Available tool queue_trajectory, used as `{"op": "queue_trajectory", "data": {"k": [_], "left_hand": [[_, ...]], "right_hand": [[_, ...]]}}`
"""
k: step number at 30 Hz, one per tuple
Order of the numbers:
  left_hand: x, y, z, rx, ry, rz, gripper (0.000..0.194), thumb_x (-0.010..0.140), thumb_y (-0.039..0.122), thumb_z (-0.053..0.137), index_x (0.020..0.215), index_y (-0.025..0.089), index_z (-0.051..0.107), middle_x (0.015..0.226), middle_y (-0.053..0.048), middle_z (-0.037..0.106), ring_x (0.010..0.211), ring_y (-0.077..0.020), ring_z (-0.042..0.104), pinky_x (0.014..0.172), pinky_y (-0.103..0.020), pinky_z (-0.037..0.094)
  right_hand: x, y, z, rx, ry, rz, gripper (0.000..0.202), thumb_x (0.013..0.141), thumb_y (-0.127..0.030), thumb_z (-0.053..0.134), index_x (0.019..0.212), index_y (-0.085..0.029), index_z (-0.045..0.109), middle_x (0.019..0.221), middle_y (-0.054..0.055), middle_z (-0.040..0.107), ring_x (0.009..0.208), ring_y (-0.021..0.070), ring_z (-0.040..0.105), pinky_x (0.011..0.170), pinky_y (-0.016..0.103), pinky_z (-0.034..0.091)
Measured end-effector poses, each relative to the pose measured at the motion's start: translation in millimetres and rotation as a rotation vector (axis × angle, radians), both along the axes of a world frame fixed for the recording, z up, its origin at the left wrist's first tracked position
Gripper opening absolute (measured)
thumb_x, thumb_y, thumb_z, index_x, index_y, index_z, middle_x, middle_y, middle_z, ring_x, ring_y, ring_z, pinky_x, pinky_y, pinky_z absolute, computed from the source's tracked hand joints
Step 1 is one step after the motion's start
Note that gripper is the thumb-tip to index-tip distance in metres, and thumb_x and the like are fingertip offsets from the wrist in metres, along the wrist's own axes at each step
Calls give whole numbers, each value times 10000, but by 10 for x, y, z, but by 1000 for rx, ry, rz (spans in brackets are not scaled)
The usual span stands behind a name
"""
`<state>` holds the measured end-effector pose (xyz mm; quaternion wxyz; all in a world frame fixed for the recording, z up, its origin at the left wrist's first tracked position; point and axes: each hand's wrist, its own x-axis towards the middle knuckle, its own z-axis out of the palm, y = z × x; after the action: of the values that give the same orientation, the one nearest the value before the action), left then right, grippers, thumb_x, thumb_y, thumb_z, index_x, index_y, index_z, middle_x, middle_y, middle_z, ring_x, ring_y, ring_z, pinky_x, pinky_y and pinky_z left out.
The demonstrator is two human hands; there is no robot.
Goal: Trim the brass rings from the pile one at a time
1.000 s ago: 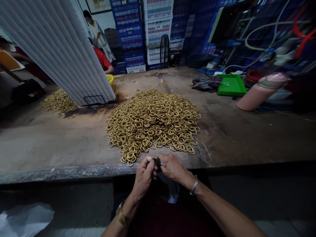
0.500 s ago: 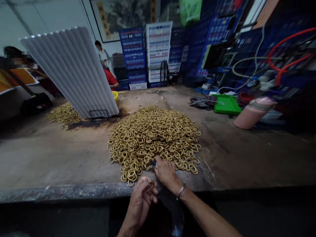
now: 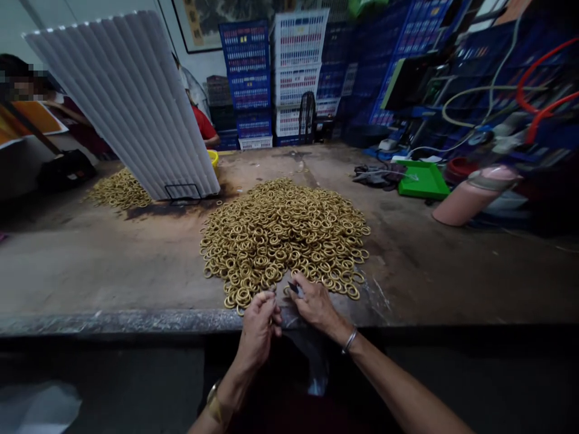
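A wide pile of brass-coloured rings lies on the worktable in front of me. At the table's front edge, my left hand is closed, its fingers pinched together around something too small to make out. To its right, at the pile's near edge, my right hand grips a small dark pointed tool between thumb and fingers. The tool's tip points toward the left hand. The two hands are close but apart.
A corrugated pale panel stands at the left, with a second ring pile beside it. A green tray and a pink bottle are at the right. Stacked crates and people are behind.
The view has tilted down a little. My left hand has moved up to the table edge with its fingers more closed. My right hand has turned slightly, and the tool shows more.
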<state>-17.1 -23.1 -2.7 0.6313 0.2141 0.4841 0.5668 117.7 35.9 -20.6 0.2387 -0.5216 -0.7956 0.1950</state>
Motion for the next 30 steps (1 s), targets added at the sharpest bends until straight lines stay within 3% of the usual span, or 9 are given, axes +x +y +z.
{"op": "queue_trajectory", "data": {"k": [3, 6, 9, 14, 21, 27, 30], "left_hand": [[26, -16, 0, 31, 183, -77, 339, 704, 405, 613, 937, 170, 539, 552, 53, 482, 416, -61, 400, 360, -154, 279], [39, -24, 10, 73, 296, -136, 262, 740, 411, 572, 785, 153, 561, 508, 63, 431, 390, -41, 332, 373, -156, 249], [45, -26, 29, 136, 346, -102, 247, 739, 391, 581, 677, 153, 553, 507, 57, 424, 408, -45, 324, 391, -166, 245], [48, -44, 56, 133, 363, -123, 232, 735, 389, 588, 729, 158, 569, 530, 47, 465, 408, -49, 336, 394, -172, 242], [46, -48, 29, 71, 153, -231, 317, 773, 457, 516, 675, 158, 480, 546, 50, 444, 392, -32, 315, 384, -164, 219], [34, -67, 60, 23, -9, -224, 312, 716, 452, 595, 744, 159, 494, 604, 49, 463, 423, -24, 316, 398, -150, 202], [34, -78, 51, 29, -55, -219, 288, 731, 431, 590, 760, 161, 493, 609, 49, 463, 430, -24, 321, 406, -148, 209]], "right_hand": [[34, -77, 49, -36, 163, 76, 104, 796, -267, 459, 862, -205, 512, 687, -11, 560, 602, 118, 502, 586, 205, 327], [27, -136, 120, -138, 307, 118, 121, 800, -296, 451, 784, -190, 505, 654, -24, 502, 588, 104, 455, 564, 197, 334], [-2, -145, 143, -252, 457, 87, 138, 783, -303, 462, 730, -180, 497, 646, -34, 476, 603, 95, 441, 563, 188, 347], [-47, -111, 113, -473, 582, 45, 180, 760, -324, 459, 670, -170, 489, 537, -54, 456, 501, 77, 403, 507, 186, 344], [-99, -126, 161, -422, 553, -6, 171, 691, -304, 512, 599, -160, 505, 514, -56, 432, 508, 71, 376, 491, 181, 310], [-106, -139, 185, -675, 756, 6, 148, 709, -317, 474, 676, -173, 488, 492, -62, 480, 404, 58, 364, 427, 178, 303], [-90, -124, 157, -616, 726, -24, 131, 717, -285, 461, 655, -173, 490, 492, -58, 479, 420, 63, 387, 446, 177, 323]]}}
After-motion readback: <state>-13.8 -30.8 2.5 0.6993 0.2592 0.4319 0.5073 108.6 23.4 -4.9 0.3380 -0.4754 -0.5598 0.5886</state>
